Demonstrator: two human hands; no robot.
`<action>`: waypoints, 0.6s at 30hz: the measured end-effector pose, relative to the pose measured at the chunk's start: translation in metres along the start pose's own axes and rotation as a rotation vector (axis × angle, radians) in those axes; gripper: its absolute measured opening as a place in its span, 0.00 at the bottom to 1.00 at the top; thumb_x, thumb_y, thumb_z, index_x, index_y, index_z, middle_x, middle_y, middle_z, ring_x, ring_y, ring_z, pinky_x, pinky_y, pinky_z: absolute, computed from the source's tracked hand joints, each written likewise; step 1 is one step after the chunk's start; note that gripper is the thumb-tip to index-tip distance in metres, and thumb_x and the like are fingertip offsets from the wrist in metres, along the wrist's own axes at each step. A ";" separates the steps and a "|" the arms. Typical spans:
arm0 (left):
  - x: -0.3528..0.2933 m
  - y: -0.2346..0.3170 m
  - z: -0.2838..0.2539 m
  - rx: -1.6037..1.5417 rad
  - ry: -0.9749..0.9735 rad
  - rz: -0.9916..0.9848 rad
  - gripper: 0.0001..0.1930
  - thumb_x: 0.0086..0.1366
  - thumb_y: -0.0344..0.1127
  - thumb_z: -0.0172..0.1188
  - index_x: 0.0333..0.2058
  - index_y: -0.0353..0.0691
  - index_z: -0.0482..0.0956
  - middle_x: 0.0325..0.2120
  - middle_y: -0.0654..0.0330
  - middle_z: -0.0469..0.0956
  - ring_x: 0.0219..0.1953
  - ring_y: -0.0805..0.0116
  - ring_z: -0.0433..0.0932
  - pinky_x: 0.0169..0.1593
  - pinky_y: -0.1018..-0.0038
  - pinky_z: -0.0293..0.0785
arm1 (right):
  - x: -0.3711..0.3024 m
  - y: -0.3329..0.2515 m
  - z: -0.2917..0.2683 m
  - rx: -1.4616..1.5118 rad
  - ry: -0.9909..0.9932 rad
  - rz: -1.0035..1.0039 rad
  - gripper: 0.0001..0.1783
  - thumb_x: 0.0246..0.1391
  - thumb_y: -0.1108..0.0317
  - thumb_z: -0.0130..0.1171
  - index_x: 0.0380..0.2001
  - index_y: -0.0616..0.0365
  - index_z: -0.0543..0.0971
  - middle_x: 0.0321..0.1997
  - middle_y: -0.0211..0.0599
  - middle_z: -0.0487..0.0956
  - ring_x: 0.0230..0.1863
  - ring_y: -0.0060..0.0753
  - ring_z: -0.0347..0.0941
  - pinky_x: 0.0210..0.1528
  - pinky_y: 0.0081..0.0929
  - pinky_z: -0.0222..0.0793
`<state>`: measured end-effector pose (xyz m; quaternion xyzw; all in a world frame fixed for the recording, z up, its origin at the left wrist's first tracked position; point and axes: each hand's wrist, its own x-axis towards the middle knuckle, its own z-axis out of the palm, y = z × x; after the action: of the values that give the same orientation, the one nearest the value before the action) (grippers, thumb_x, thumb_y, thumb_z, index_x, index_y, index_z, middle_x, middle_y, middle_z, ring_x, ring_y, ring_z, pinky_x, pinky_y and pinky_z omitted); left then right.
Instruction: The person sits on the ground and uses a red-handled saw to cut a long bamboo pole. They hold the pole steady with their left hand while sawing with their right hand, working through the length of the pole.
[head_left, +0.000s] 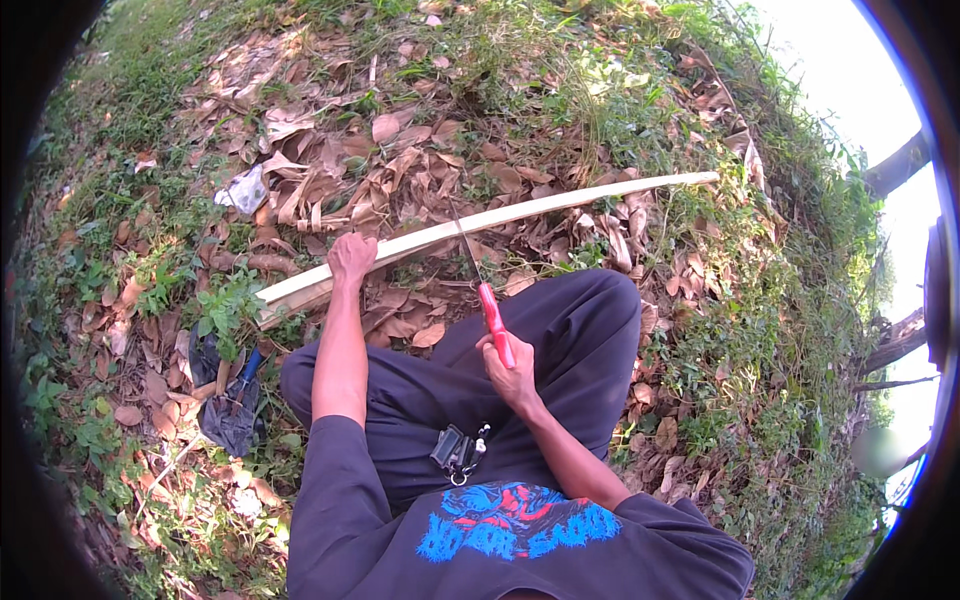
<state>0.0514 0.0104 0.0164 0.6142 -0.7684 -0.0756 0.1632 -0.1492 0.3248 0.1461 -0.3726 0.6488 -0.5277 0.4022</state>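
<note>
A long pale wooden strip (560, 199) lies slantwise across the ground in front of my crossed legs. My left hand (353, 257) is closed over it near its left end. In my right hand (510, 368) is a hand saw (495, 318) with a red handle, gripped from below. The thin dark blade runs up from the handle and meets the strip around its middle. Whether the blade has cut into the wood cannot be made out. Under the strip's left end shows a second, darker wooden edge (300, 300).
A dark bag (232, 420) with tool handles, one of them blue, lies left of my knee. Crumpled white plastic (243, 190) sits among dry leaves (400, 170) beyond my left hand. Grass and low plants surround me, with tree trunks (897, 340) at the far right.
</note>
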 end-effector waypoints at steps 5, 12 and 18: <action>-0.003 0.015 -0.004 -0.112 0.006 -0.064 0.21 0.61 0.48 0.51 0.23 0.36 0.83 0.26 0.45 0.82 0.34 0.46 0.82 0.43 0.54 0.77 | 0.001 0.006 -0.004 -0.022 -0.017 0.016 0.07 0.58 0.74 0.53 0.30 0.65 0.79 0.15 0.23 0.69 0.17 0.11 0.62 0.21 0.20 0.59; 0.004 0.016 -0.001 0.067 -0.027 -0.014 0.24 0.64 0.54 0.50 0.29 0.38 0.83 0.34 0.48 0.82 0.41 0.47 0.80 0.49 0.53 0.74 | -0.002 -0.004 0.009 -0.064 -0.076 -0.004 0.06 0.58 0.74 0.53 0.31 0.66 0.78 0.15 0.23 0.70 0.17 0.12 0.64 0.21 0.19 0.60; 0.017 0.007 0.000 0.053 -0.136 -0.028 0.30 0.66 0.59 0.44 0.33 0.37 0.86 0.37 0.46 0.83 0.44 0.45 0.80 0.52 0.53 0.72 | 0.006 -0.006 0.011 -0.089 -0.079 0.006 0.06 0.57 0.74 0.53 0.30 0.66 0.77 0.15 0.23 0.70 0.17 0.12 0.63 0.21 0.19 0.59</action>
<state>0.0417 -0.0040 0.0209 0.6223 -0.7709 -0.0990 0.0931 -0.1409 0.3143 0.1498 -0.4086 0.6564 -0.4818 0.4123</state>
